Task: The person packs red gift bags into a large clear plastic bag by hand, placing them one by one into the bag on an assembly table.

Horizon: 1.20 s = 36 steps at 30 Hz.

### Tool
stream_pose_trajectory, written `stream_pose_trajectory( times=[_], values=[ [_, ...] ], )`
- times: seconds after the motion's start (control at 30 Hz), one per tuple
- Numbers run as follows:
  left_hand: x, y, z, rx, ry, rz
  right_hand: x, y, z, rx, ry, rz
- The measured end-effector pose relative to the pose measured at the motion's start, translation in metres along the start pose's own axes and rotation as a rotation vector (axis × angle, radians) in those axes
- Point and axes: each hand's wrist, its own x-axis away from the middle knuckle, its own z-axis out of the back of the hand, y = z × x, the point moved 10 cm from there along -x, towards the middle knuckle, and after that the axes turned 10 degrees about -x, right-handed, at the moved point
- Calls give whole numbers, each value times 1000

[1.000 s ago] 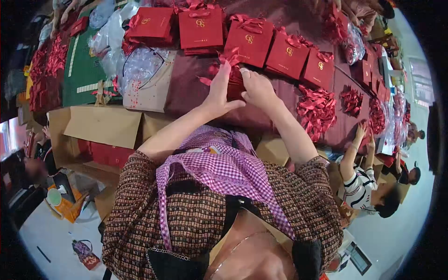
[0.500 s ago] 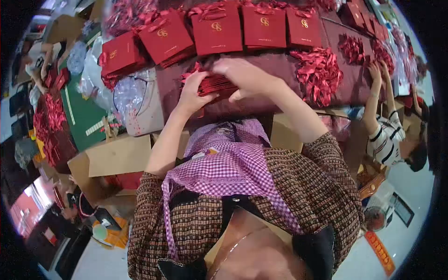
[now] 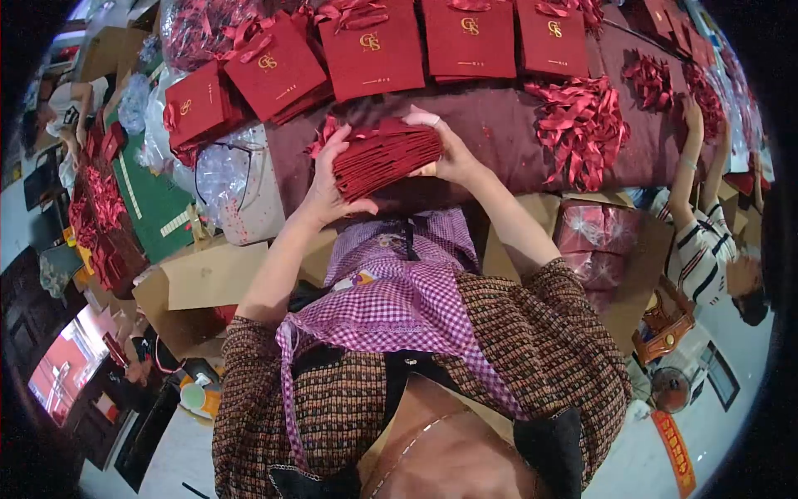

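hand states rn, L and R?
Left hand: closed on the left end of the red stack.
Right hand: closed on the stack's right end.

On the pale floor (image 3: 711, 437) a red-orange strip (image 3: 674, 456) with yellow lettering lay near a round fan (image 3: 670, 389); elsewhere I saw a green mat (image 3: 156, 212).

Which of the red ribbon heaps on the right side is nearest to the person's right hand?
The large loose heap of ribbons, between the right hand and the smaller heap; the others lie farther right.
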Motion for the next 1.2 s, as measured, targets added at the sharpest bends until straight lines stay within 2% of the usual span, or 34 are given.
stream_pose_trajectory(
  times=[0.1, 0.17, 0.23, 0.27, 0.3, 0.33, 0.37, 0.4, 0.43, 0.5, 0.53, 0.57, 0.6, 0.63, 0.67, 0.73, 0.77, 0.8, 0.83, 0.9, 0.97, 1.0, 1.03, 1.1, 1.17, 1.2],
  values=[
    [6, -5, 14, -27, 72, -29, -5, -18, -17, 27, -100, 53],
    [12, -13, 12, 5, 75, 20, 0, -5, -24, 32, -75, 95],
    [10, -21, 10, 23, 118, 32, 6, 26, -17, -286, 90, -26],
    [15, -33, 6, 64, 135, 96, 9, 29, -17, -266, 164, -60],
    [16, -38, 7, 109, 150, 159, 10, 31, -21, -268, 141, -54],
    [16, -31, 12, -100, 127, 99, 12, 32, -18, -180, 164, -45],
    [15, -29, 14, -124, 122, 62, 10, 26, -17, -91, 190, -34],
    [15, -27, 16, -148, 116, 24, 10, 23, -18, -139, 190, -63],
    [17, -32, 13, -142, 78, 66, 9, 15, -19, -135, 176, -52],
    [18, -32, 12, 55, 30, 307, 15, 42, -25, -687, 205, -444],
    [16, -26, 12, 383, 67, 541, -1, -2, -20, -302, 85, -300],
    [13, -18, 15, 411, 74, 535, 1, -8, -19, -379, 77, -400],
    [13, -13, 20, 445, 71, 528, -8, -42, -21, -151, -10, -334],
    [9, -3, 28, 510, 72, 561, -14, -62, -28, -241, -21, -352],
    [14, -2, 33, 536, 77, 584, -17, -67, -34, -151, -65, -328],
    [25, -6, 45, 561, 80, 781, -14, -51, -44, -257, 0, -547],
    [35, -20, 44, 503, 44, 797, -12, -38, -51, -292, 17, -652],
    [40, -30, 47, 444, 14, 819, -15, -35, -56, -226, 54, -676],
    [55, -42, 55, 336, -3, 922, -20, -29, -66, -285, 71, -641],
    [59, -50, 68, 465, 28, 851, -37, -17, -92, -358, 80, -571],
    [71, -51, 102, 286, 46, 876, -52, -31, -114, -433, 90, -606],
    [78, -50, 120, 166, 55, 885, -51, -7, -124, -429, 95, -696],
    [91, -55, 144, -110, 148, 827, -61, -1, -128, -462, 164, -623],
    [96, -30, 183, -581, 285, 714, -84, -8, -145, -449, 85, -545],
    [99, 17, 199, -619, 468, 598, -92, 19, -150, -311, 87, -493],
    [93, 42, 198, -660, 482, 481, -96, 21, -156, -313, 71, -509]
  ],
)
